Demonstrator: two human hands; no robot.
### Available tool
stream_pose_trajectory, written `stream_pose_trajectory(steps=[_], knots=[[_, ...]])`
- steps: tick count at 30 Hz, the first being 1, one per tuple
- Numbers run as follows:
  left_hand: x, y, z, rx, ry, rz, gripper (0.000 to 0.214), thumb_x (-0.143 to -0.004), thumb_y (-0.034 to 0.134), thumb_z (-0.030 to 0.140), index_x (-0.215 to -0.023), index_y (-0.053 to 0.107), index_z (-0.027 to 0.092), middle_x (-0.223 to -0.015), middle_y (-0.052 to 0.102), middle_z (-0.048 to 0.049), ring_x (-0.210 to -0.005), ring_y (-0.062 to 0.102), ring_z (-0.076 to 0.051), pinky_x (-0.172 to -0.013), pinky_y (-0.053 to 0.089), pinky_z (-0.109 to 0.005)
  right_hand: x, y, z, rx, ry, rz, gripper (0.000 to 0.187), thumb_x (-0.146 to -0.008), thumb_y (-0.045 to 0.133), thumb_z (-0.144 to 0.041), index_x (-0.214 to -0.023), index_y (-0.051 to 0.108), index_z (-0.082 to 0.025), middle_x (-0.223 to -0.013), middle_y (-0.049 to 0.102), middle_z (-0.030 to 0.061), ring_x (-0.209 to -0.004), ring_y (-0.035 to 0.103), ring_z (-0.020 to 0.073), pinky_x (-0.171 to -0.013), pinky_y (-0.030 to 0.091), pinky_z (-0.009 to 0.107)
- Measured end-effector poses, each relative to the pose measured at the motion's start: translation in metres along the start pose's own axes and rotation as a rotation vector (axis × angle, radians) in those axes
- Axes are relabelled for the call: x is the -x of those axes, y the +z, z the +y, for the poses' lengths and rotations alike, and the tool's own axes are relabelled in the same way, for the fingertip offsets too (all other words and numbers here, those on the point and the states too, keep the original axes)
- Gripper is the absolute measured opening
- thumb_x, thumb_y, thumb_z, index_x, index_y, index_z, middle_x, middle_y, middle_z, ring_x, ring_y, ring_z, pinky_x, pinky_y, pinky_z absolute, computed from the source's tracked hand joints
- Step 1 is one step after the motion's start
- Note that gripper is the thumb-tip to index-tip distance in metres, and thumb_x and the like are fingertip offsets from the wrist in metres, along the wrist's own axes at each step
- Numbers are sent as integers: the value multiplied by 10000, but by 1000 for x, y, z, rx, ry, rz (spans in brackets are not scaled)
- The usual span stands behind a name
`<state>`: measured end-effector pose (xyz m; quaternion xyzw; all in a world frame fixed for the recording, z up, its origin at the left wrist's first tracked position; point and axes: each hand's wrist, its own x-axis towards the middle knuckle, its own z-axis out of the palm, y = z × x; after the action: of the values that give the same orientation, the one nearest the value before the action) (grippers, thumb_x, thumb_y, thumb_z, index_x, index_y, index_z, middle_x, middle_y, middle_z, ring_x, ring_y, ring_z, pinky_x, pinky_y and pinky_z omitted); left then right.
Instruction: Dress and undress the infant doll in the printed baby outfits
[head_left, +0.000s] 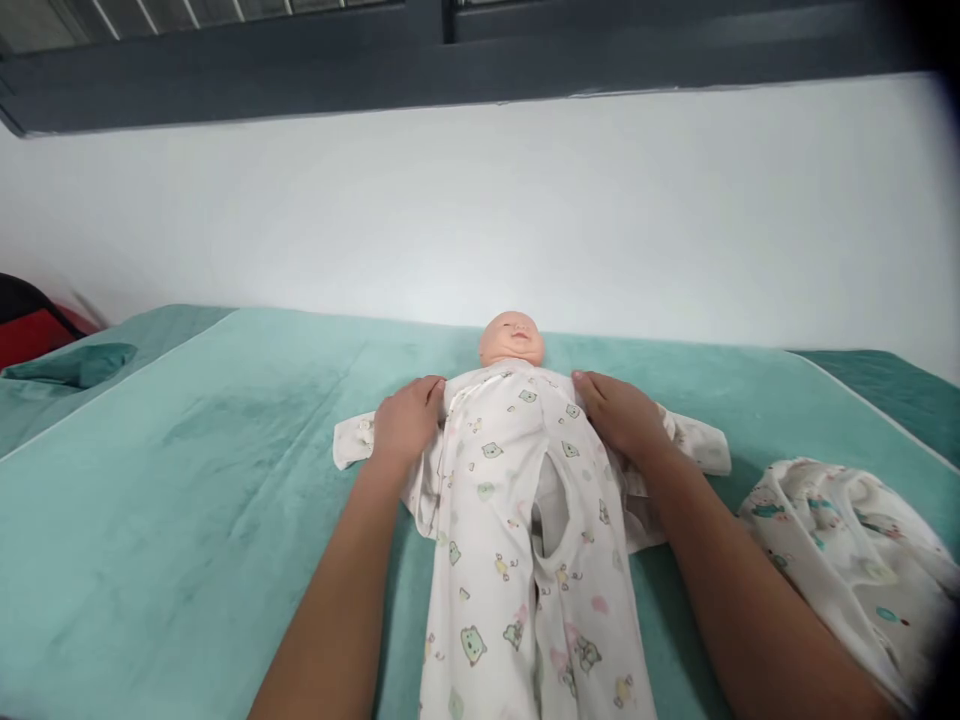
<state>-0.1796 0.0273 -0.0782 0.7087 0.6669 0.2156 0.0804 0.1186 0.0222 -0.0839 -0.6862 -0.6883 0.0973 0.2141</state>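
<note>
A baby doll (pixel 512 338) lies on its back, only its head showing. White printed baby pants (pixel 517 560) are spread over its body, waist edge near the doll's chin and legs toward me, with an open slit at the crotch. My left hand (pixel 409 415) is closed on the left upper edge of the pants. On the other side, my right hand (pixel 619 410) grips the right upper edge, thumb and fingers together. Beneath the pants is a white baby top (pixel 352 440), its sleeves stretched out to both sides. The doll's arms and legs are hidden.
A crumpled white printed baby garment (pixel 847 550) lies at the right, partly behind my right forearm. Everything rests on a teal bedsheet (pixel 187 500). A white wall (pixel 450 220) stands behind, and a red and black object (pixel 34 325) is at the far left.
</note>
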Motion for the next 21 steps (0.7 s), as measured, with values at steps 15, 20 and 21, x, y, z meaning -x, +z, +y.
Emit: stream_pose_trajectory(steps=[15, 20, 21], knots=[[0, -2, -4, -141, -153, 18, 390, -996, 264, 422, -921, 607, 253, -932, 731, -81, -870, 663, -261, -654, 361, -312, -11, -25, -128, -111, -520, -251, 364, -950, 488, -399, -1237, 633, -229, -1247, 675, 89, -1142, 602, 261, -897, 470, 372], [-2, -1, -5, -148, -168, 21, 377, -995, 274, 389, -923, 625, 270, -950, 741, -72, -888, 674, -265, -674, 369, -321, -37, -1, -190, 358, -544, -588, 235, -862, 569, -212, -1058, 690, -164, -1118, 709, 147, -1000, 656, 308, -711, 490, 373], [-3, 0, -5, -147, -178, 15, 374, -993, 280, 387, -945, 634, 275, -970, 744, -75, -903, 676, -268, -680, 372, -324, -39, 3, -194, 364, -529, -600, 256, -835, 597, -191, -1073, 686, -163, -1065, 726, 139, -943, 673, 301, -698, 486, 372]])
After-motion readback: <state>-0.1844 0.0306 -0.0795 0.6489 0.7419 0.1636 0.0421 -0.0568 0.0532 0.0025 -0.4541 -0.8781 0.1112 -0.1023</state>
